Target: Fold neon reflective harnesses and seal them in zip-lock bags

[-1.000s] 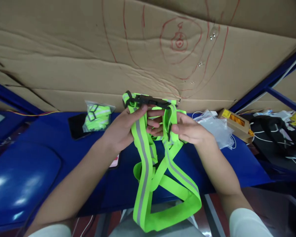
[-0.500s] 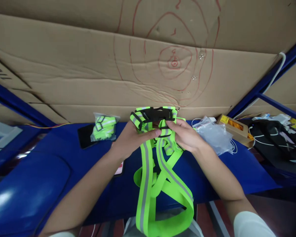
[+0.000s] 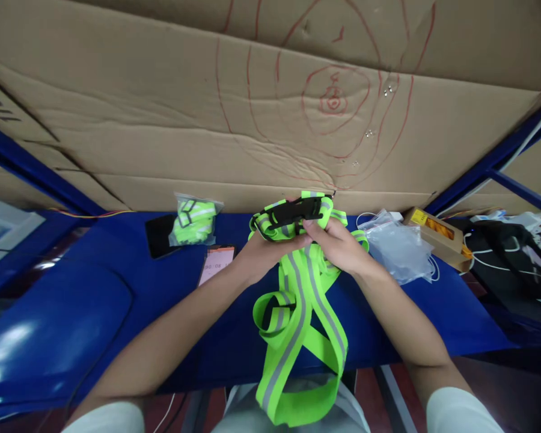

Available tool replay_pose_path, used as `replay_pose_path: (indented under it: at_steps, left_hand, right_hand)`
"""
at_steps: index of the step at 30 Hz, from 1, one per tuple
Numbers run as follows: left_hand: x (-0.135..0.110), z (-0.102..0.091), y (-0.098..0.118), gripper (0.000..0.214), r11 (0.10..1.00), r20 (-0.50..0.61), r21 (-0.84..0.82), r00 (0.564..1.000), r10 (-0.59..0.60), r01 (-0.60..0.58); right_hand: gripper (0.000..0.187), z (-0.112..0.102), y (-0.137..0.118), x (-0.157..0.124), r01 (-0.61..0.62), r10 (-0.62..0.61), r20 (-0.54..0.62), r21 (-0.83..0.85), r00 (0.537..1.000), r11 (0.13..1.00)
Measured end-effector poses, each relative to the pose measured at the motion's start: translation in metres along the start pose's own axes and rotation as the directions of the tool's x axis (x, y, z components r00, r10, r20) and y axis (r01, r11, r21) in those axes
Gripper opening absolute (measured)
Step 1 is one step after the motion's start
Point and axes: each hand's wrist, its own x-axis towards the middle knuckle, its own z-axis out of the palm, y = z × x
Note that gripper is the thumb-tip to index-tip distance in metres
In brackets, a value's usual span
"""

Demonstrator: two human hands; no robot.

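Observation:
Bright green straps with grey reflective stripes make up a reflective harness [image 3: 296,328], held up in front of me over the table. My left hand [image 3: 270,255] grips its gathered upper part from the left, below the black buckle [image 3: 296,210]. From the right, my right hand [image 3: 340,245] is closed on the same bunch, thumb and fingers near the buckle. Both thumbs come close together there. Long loops hang from the hands past the table's front edge toward my lap. Some fingers are hidden behind the straps.
On the blue table [image 3: 162,337], a bagged reflective harness [image 3: 195,221] overlaps a black phone [image 3: 158,236]. A lit phone [image 3: 217,262] lies near my left forearm. To the right are clear plastic bags [image 3: 394,246] and an open cardboard box [image 3: 439,237]. A cardboard wall [image 3: 162,120] stands behind.
The buckle has tilted and both hands have drawn closer together, the left one moving right. The hanging straps have shifted, and the lit phone is less covered by my arm.

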Motion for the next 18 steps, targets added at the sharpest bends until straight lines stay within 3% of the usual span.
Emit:
replay_pose_path:
  at_steps: [2,4,6,9,11,14,16,18]
  left_hand:
    - [0.0,0.002,-0.006,0.05,1.0,-0.008,-0.02,1.0,-0.02,0.02]
    - [-0.001,0.006,-0.01,0.048,1.0,-0.004,-0.018,1.0,-0.018,0.018]
    - [-0.003,0.01,-0.012,0.046,1.0,0.009,0.03,1.0,-0.004,0.004]
    - [-0.008,0.017,-0.015,0.045,0.995,0.012,0.104,1.0,-0.002,0.001]
    - [-0.012,0.021,-0.017,0.046,0.995,0.001,0.102,1.0,-0.016,0.015]
    - [-0.016,0.022,-0.017,0.048,0.997,0.048,0.002,0.996,-0.081,0.081]
    - [-0.018,0.023,-0.016,0.046,0.97,0.205,-0.141,0.964,-0.167,0.198]
    - [-0.02,0.025,-0.014,0.039,0.911,0.383,-0.25,0.897,-0.219,0.329]
  right_hand:
    - [0.046,-0.011,-0.005,0.0,0.056,-0.049,0.053,-0.142,0.997,0.988]
    - [0.061,-0.025,-0.013,-0.003,0.045,-0.035,0.056,-0.194,0.998,0.98]
    - [0.074,-0.038,-0.021,-0.007,-0.044,0.051,0.034,-0.163,0.998,0.986]
    - [0.067,-0.048,-0.028,-0.01,-0.214,0.216,0.038,-0.04,0.976,0.976]
    - [0.059,-0.047,-0.03,-0.01,-0.264,0.264,0.044,-0.001,0.963,0.964]
    - [0.053,-0.041,-0.034,-0.012,-0.208,0.208,-0.008,-0.044,0.978,0.977]
    - [0.049,-0.036,-0.04,-0.017,-0.11,0.096,-0.105,-0.137,0.99,0.984]
    - [0.043,-0.031,-0.048,-0.025,-0.005,-0.052,-0.21,-0.265,0.976,0.964]
